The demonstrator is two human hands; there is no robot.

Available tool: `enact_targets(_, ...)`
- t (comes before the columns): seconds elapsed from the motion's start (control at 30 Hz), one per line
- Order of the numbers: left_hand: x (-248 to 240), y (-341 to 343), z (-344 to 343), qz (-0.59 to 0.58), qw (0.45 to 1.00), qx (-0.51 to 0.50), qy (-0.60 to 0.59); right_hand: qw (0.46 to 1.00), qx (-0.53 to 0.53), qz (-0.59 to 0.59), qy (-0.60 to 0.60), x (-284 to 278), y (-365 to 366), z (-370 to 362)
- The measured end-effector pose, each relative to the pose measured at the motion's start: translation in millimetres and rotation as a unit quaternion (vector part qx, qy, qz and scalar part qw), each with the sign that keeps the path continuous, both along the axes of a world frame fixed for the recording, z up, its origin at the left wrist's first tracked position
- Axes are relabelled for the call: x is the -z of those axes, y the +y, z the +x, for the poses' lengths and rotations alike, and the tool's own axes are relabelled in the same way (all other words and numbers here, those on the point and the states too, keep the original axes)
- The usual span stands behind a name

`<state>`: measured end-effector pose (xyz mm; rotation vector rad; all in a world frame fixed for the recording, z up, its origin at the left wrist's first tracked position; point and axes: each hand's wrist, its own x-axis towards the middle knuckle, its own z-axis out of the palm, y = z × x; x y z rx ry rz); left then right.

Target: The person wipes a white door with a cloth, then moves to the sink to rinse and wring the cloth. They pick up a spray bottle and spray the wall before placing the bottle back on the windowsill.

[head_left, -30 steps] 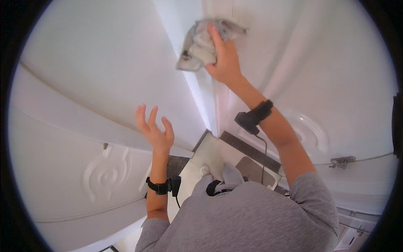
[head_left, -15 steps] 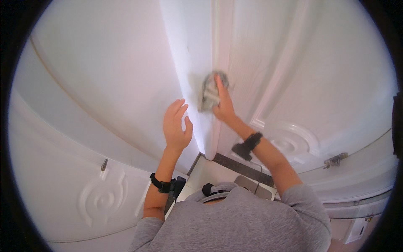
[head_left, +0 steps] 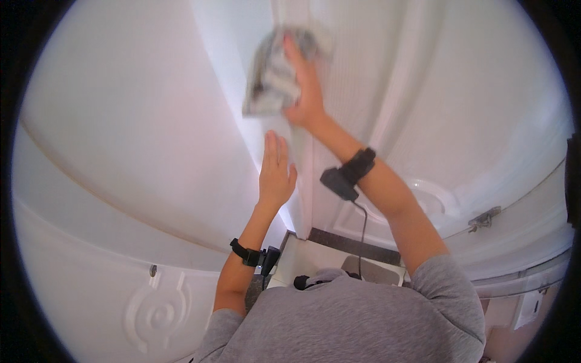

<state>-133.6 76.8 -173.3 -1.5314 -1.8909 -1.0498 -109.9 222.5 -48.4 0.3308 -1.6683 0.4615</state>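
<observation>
My right hand (head_left: 307, 91) presses a crumpled grey-and-white cloth (head_left: 266, 100) against the upper part of a white door frame (head_left: 302, 151), its fingers spread over the cloth. The cloth is a little smeared by motion. Below it, my left hand (head_left: 276, 178) is raised with fingers stretched out, holding nothing, close to the smooth white panel edge beside the frame. I cannot tell whether it touches the surface. A black strap with a small device sits on each wrist.
To the right stands a white moulded door panel (head_left: 369, 78), with a metal handle (head_left: 484, 219) low on its far side. A broad plain white panel (head_left: 139, 121) fills the left. Below are a dark floor strip (head_left: 354, 243) and pale floor tiles (head_left: 308, 254).
My right hand has moved the cloth upward and slightly left along the frame. My left hand has shifted to the right and its fingers now point up.
</observation>
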Motion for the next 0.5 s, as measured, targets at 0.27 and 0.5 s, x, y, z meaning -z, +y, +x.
enact_targets(0.27,8.2,0.7,-2.5,-0.018,0.999,0.044,0.021,0.928,-0.047,-0.28,-0.242,182.8,-4.5,84.8)
enact_targets(0.5,8.7,-6.1,8.3,0.072,0.994,0.076,0.024,0.992,-0.064,-0.068,0.084,-4.0,-13.4,58.9)
